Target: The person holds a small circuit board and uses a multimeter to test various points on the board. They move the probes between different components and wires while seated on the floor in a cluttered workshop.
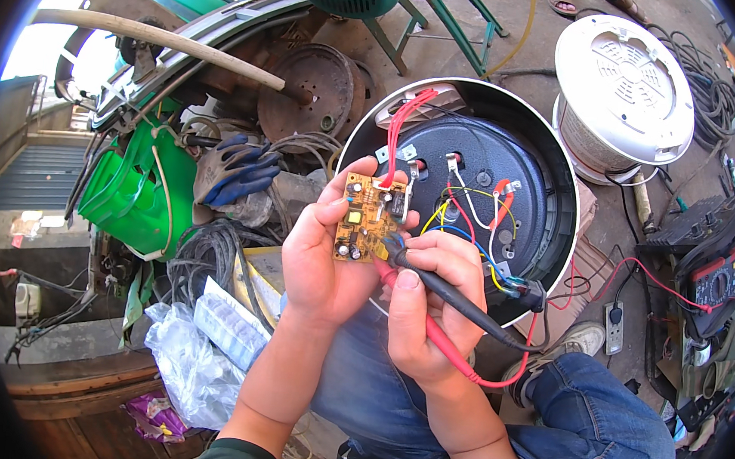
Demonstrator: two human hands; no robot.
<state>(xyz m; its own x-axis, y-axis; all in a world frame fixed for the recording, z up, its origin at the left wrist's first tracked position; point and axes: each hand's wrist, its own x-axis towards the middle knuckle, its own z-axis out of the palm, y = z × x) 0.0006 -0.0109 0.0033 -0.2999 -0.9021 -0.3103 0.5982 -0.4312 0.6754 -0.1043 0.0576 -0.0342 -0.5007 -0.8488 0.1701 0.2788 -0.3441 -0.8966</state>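
My left hand (318, 256) grips a small tan circuit board (367, 208) by its edges, its component side facing up. Red wires (403, 124) run from the board's top into an open round appliance housing (562, 245) on the far side of my hands. In my right hand (439, 308) are two multimeter probes, a black one (457, 303) and a red one (447, 346), held together. Their front ends lie over the board's lower right; whether the tips touch it I cannot tell. Inside the housing sits a dark round base (476, 165) with metal terminals and coloured wires.
A digital multimeter (722, 279) stands at the right, its red lead running toward my hands. Beyond the housing is a white round appliance part (628, 82). At left are a green basket (137, 190), work gloves (236, 172) and coiled cable (210, 260). A power strip (614, 327) lies nearby.
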